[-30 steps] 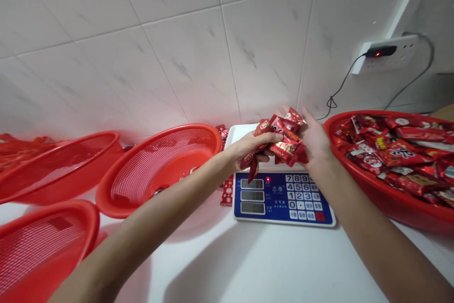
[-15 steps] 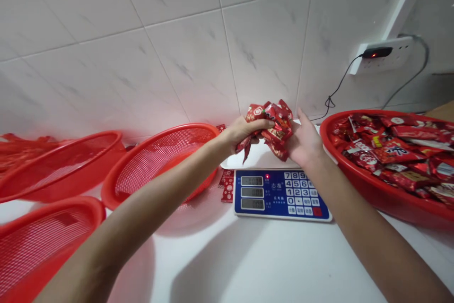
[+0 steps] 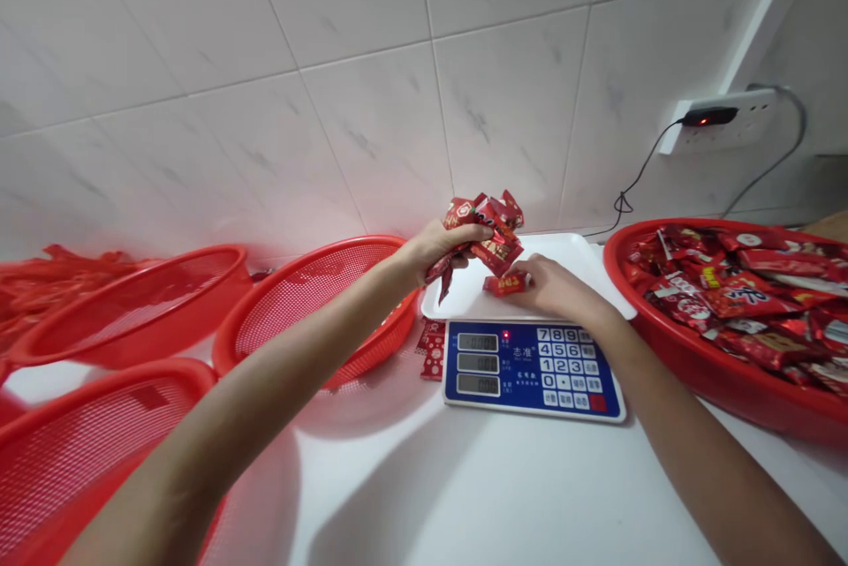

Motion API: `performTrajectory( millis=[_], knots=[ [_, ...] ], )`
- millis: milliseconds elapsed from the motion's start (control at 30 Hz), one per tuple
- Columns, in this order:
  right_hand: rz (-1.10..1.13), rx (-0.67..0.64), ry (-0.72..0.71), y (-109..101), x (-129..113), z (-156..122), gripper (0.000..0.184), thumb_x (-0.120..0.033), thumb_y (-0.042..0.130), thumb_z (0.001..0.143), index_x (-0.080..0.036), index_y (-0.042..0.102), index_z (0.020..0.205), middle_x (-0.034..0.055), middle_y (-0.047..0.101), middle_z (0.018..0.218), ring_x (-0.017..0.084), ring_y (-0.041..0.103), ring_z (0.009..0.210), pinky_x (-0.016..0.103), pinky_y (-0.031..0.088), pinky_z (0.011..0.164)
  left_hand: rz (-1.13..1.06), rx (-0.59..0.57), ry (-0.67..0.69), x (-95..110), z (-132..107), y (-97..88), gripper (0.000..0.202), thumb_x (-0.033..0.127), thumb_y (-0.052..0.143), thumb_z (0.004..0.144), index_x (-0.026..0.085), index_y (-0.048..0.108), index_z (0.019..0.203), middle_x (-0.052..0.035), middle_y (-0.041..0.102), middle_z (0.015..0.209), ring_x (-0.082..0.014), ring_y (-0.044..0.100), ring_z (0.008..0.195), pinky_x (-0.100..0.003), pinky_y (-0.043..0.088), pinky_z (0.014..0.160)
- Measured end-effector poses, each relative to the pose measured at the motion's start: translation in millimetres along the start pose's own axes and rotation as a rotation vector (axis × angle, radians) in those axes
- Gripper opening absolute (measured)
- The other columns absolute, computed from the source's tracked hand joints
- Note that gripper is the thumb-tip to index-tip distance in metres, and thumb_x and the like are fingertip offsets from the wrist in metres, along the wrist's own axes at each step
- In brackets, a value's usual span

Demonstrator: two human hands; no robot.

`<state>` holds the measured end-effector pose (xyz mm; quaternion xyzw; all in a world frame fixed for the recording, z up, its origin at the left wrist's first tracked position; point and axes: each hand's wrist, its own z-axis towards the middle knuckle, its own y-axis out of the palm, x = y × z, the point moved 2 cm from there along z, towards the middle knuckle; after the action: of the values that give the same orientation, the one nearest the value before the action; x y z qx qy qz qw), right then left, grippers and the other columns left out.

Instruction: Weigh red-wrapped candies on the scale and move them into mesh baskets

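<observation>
On the glossy white desk, the left hand is clenching a crinkled bunch of red foil packets, while the right hand is resting its fingers on a single small packet lying on the smooth white tray of a blue-panelled digital scale. Red plastic mesh baskets are curving along the left, a packet-filled red oval basin is sitting right, and marbled wall tiles are rising behind.

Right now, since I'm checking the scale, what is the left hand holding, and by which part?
The left hand clutches a bunch of red snack packets around its middle, with packets sticking out above and below.
</observation>
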<state>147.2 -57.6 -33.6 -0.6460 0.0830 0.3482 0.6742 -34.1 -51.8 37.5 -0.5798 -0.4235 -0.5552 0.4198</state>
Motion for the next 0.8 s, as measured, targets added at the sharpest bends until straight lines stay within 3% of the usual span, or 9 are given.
performTrajectory(
  millis=[100,200,300,400,533,633,733,800],
  knots=[
    [0.034,-0.014,-0.02,-0.6,-1.6,-2.3,0.032,-0.047,0.066,0.088,-0.02,0.078,0.101,0.0123,0.072,0.102,0.026,0.067,0.088,0.035,0.048,0.079,0.033,-0.019,0.0,-10.8,-2.6,-1.9,0.015,0.017,0.074,0.074,0.013,0.06,0.072,0.0048,0.047,0.052,-0.0043,0.038,0.043,-0.015,0.027,0.038],
    [0.007,-0.013,0.011,-1.4,-2.1,-2.3,0.035,-0.047,0.065,0.088,-0.018,0.078,0.101,0.0139,0.07,0.101,0.026,0.065,0.085,0.036,0.047,0.077,0.063,0.027,0.019,-5.9,-9.3,-25.9,0.021,0.02,0.077,0.07,0.015,0.056,0.066,0.0049,0.047,0.051,-0.0044,0.036,0.043,-0.015,0.026,0.038],
    [-0.034,0.008,0.036,-2.0,-2.0,-2.2,0.034,-0.038,0.068,0.083,-0.019,0.077,0.109,0.0154,0.069,0.11,0.028,0.064,0.092,0.038,0.048,0.081,0.213,0.152,0.022,7.0,-18.1,-75.5,0.025,0.021,0.079,0.066,0.016,0.055,0.064,0.0046,0.048,0.05,-0.0048,0.037,0.043,-0.016,0.027,0.039],
    [-0.018,-0.009,0.067,-2.7,-0.6,-3.1,0.045,-0.033,0.07,0.078,-0.02,0.074,0.121,0.0149,0.067,0.117,0.029,0.064,0.098,0.04,0.049,0.088,0.61,0.262,-0.077,12.7,-27.2,-135.6,0.021,0.024,0.081,0.063,0.016,0.064,0.072,0.0021,0.056,0.055,-0.0082,0.044,0.047,-0.019,0.032,0.042],
    [0.029,-0.032,0.076,-3.8,1.4,-4.8,0.062,-0.041,0.077,0.072,-0.025,0.071,0.131,0.0133,0.064,0.12,0.03,0.064,0.102,0.042,0.049,0.091,0.842,0.259,-0.239,-3.1,-35.7,-192.0,0.023,0.025,0.083,0.056,0.017,0.071,0.075,0.0031,0.054,0.049,-0.01,0.039,0.042,-0.023,0.027,0.04],
    [0.076,-0.026,0.095,-1.4,-0.3,-5.0,0.062,-0.053,0.075,0.076,-0.025,0.07,0.131,0.0133,0.062,0.12,0.029,0.063,0.103,0.044,0.049,0.095,0.81,0.187,-0.241,-26.1,-33.3,-207.3,0.031,0.025,0.083,0.053,0.018,0.075,0.082,0.0014,0.062,0.057,-0.0141,0.049,0.049,-0.024,0.034,0.045],
    [0.095,-0.002,0.066,3.5,-4.4,-3.3,0.048,-0.05,0.071,0.081,-0.023,0.075,0.121,0.0132,0.064,0.118,0.028,0.064,0.105,0.044,0.048,0.099,0.755,0.149,-0.188,-48.3,-24.9,-214.1,0.037,0.023,0.082,0.049,0.018,0.074,0.085,-0.0007,0.073,0.076,-0.0186,0.063,0.071,-0.024,0.046,0.061],
    [0.092,-0.002,0.034,6.4,-6.5,-1.9,0.039,-0.046,0.071,0.082,-0.023,0.077,0.113,0.0125,0.065,0.115,0.028,0.064,0.104,0.044,0.048,0.099,0.736,0.174,-0.164,-59.3,-21.1,-220.2,0.034,0.017,0.082,0.045,0.017,0.072,0.078,0.0021,0.071,0.072,-0.0174,0.061,0.073,-0.022,0.044,0.063]
  ],
)
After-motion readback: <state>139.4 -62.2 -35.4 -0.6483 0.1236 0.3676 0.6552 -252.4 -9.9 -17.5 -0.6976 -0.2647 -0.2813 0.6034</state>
